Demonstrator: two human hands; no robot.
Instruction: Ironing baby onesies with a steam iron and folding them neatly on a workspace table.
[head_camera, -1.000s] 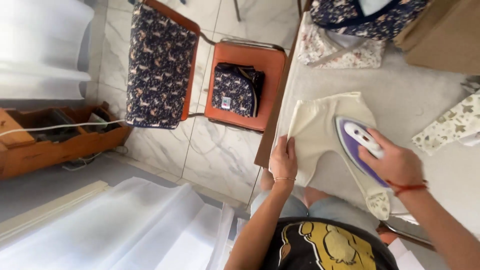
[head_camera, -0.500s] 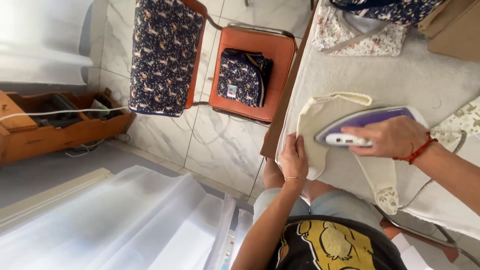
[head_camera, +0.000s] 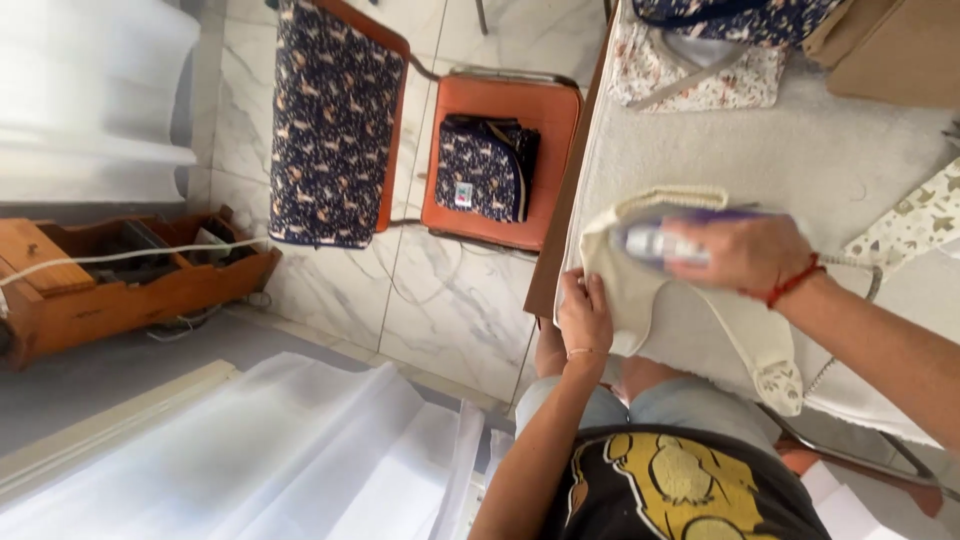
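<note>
Now sliding further left than half a second ago: the iron (head_camera: 668, 243), almost at the left end of the cream cloth (head_camera: 690, 310). Looking blurry too. Wrapping tight around the iron's handle: the right hand (head_camera: 745, 252), fingers curled shut on it, a red string around the wrist. Lying flat on the near left corner of the cream cloth, just as before: the left hand (head_camera: 584, 312), fingers spread a little and pressing down, gripping nothing. Sitting just near the iron, not touching it.

Resting on the grey table top (head_camera: 800, 150), close to its left edge: the cream cloth, with a thin strap looping out at the far side. Lying on the far end of the table: a flowery cloth (head_camera: 690, 70) with a dark blue bag (head_camera: 730, 15) partly over it. Peeking in at the right edge: another patterned piece (head_camera: 905, 230).

Standing left of the table on the marble floor: an orange chair (head_camera: 500, 110). Sitting on its seat: a folded dark blue bag (head_camera: 485, 165). Hanging over its back: a long dark blue cloth (head_camera: 330, 120). Further left on the floor: a wooden tray (head_camera: 120, 290).
</note>
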